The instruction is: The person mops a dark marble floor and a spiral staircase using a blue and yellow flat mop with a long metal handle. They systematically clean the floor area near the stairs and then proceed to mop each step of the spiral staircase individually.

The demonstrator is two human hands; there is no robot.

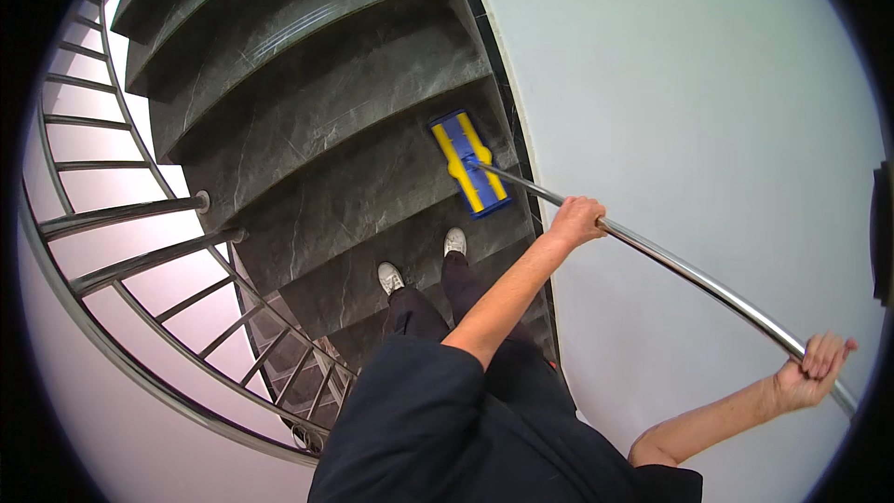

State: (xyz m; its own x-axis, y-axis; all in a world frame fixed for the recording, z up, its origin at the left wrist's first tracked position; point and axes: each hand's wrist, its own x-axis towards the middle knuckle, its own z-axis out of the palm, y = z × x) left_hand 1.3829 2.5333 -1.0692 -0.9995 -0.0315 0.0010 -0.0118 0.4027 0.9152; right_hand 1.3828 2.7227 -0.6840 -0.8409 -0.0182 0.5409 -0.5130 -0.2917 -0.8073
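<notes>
My left hand (578, 220) is wrapped around the lower part of a shiny metal mop handle (698, 283). Farther up the same pole, at the right of the view, my right hand (814, 372) grips it near its upper visible end. The handle slants down to a flat mop head (461, 143), a blue plate with yellow strips and a dark blue edge. That head lies on a dark marble stair tread (363, 178), close to the wall side, and its near end reaches over the tread's edge. Any pad beneath is mostly hidden.
A white wall (670, 105) with dark skirting (513, 112) bounds the stairs on the right. Along the left curves a metal railing (133, 262). More dark steps (314, 77) rise ahead. My white shoes (390, 278) stand on a step below the mop head.
</notes>
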